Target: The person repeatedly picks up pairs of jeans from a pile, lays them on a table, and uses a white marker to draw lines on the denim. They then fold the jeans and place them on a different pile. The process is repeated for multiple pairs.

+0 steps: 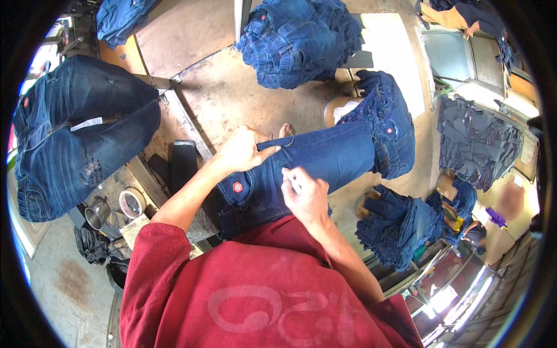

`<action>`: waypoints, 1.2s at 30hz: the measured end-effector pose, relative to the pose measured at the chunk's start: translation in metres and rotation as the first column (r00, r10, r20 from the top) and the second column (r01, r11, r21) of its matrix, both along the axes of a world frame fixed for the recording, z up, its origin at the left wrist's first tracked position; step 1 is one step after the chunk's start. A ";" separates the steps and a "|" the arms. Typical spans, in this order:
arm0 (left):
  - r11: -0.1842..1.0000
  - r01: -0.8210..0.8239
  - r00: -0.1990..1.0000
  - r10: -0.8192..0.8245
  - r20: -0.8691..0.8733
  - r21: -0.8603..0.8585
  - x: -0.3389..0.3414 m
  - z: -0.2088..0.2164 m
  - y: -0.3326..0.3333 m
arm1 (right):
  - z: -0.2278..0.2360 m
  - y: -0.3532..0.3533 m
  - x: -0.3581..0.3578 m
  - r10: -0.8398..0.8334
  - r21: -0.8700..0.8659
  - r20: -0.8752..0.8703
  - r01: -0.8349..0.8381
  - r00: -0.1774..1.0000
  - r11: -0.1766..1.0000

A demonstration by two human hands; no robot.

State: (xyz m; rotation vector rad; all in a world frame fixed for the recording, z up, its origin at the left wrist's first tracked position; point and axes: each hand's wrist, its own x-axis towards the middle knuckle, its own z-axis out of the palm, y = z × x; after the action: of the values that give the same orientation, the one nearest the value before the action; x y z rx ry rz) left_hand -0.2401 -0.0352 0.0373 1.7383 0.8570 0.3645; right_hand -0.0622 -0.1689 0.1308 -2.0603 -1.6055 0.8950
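Note:
A pair of dark blue jeans (336, 153) lies across my lap, one leg stretched out to the right. A red-and-white tag shows on its left part. My left hand (243, 149) is closed on the upper edge of the denim, thumb pointing right, beside a thin loose thread. Just below and to the right, my right hand (306, 194) is curled over the same jeans. Its fingers are closed, with something small and pale partly hidden in them. Past the far edge of the denim a bare foot (286, 130) shows on the floor.
Jeans heaps stand ahead (296, 43), on a stool (394, 130) and at right (394, 226). Faded jeans (87, 139) lie left, near a tape roll (132, 203), metal cup (97, 212) and phone-like dark object (184, 156). Grey garments (476, 142) and other people are at right.

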 end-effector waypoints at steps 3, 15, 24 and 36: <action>1.000 -0.011 1.000 0.011 -0.008 -0.009 0.000 -0.004 -0.001 | 0.000 -0.009 -0.004 0.019 0.124 0.006 -0.020 1.000 0.992; 1.000 -0.014 0.999 0.014 -0.040 -0.001 0.000 -0.004 -0.002 | -0.003 -0.015 -0.008 0.024 0.148 0.051 -0.032 0.998 0.988; 0.999 -0.021 0.998 0.020 -0.053 -0.027 0.001 -0.003 -0.002 | 0.004 -0.018 0.000 0.096 0.055 0.065 -0.099 0.993 0.994; 1.000 -0.005 0.998 0.003 -0.062 -0.030 0.000 0.001 -0.001 | -0.007 -0.016 -0.003 0.095 0.158 0.145 -0.118 0.985 0.980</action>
State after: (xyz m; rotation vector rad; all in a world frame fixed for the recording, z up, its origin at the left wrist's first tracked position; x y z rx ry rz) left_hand -0.2396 -0.0357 0.0384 1.7282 0.9063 0.3001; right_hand -0.0656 -0.1850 0.1235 -1.9724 -1.8126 0.6406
